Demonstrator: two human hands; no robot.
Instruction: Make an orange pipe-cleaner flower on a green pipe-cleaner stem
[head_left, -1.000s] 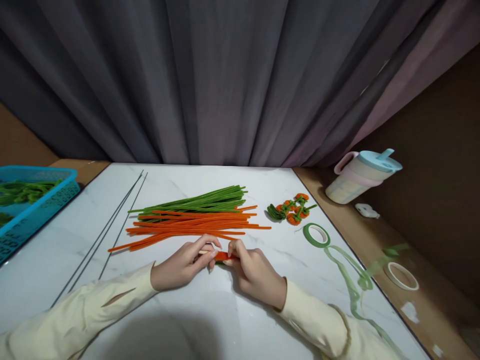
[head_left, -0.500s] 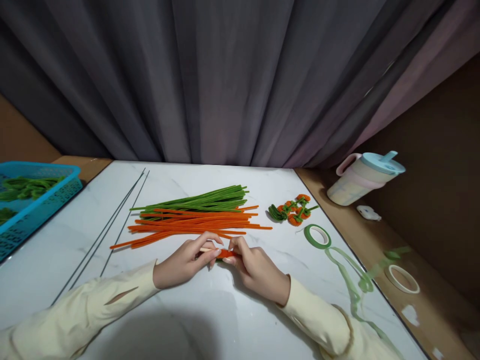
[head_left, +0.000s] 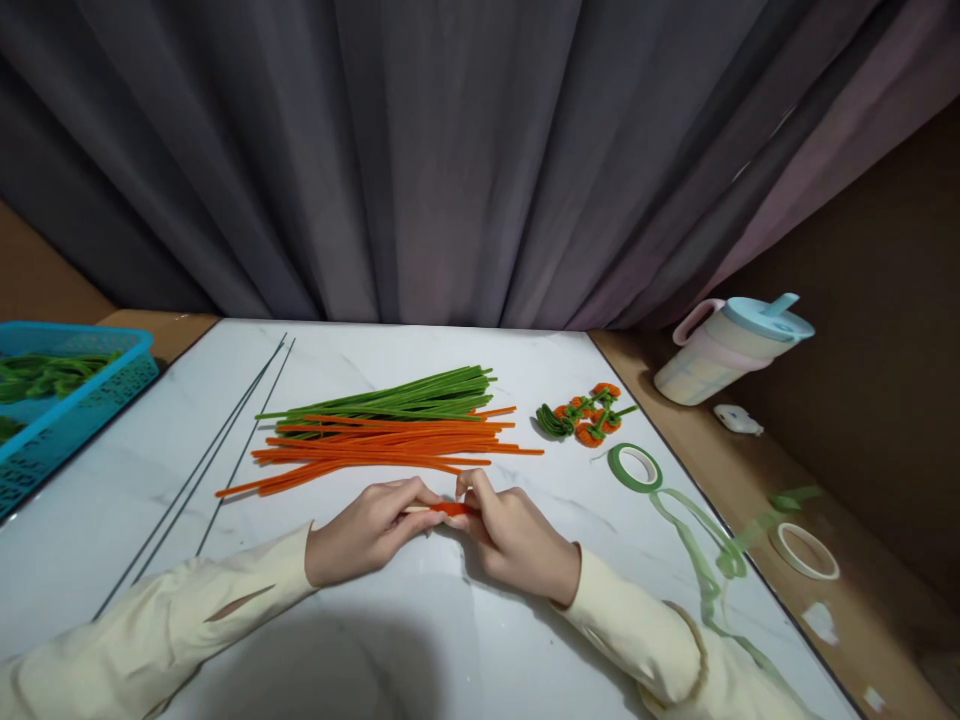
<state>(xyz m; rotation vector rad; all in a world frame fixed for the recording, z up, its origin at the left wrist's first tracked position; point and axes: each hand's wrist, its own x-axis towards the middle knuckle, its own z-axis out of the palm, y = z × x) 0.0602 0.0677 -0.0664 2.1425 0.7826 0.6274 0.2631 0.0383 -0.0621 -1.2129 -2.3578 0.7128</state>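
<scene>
Between my hands is an orange pipe cleaner (head_left: 451, 509), wound round a thin pale stick (head_left: 417, 510). My left hand (head_left: 373, 530) is closed, with thumb and fingers pinching the stick near the orange coil. My right hand (head_left: 517, 540) pinches the coil's other end, its index finger bent above it. Just beyond my hands lies a pile of orange pipe cleaners (head_left: 390, 445). Behind that pile are green pipe cleaners (head_left: 405, 395). To the right sit several small orange pieces with green tops (head_left: 590, 433), beside a bundle of green loops (head_left: 553, 422).
A roll of green tape (head_left: 634, 468) lies at right, its loose strip (head_left: 697, 560) trailing toward me. Dark thin wires (head_left: 214, 450) rest at left, near a blue basket (head_left: 112, 385) with green pieces. A lidded cup (head_left: 709, 355) and a white ring (head_left: 804, 552) are on the right edge.
My left fingers have drawn together and closed down near the orange coil. My right hand has hardly moved. The view has shifted slightly.
</scene>
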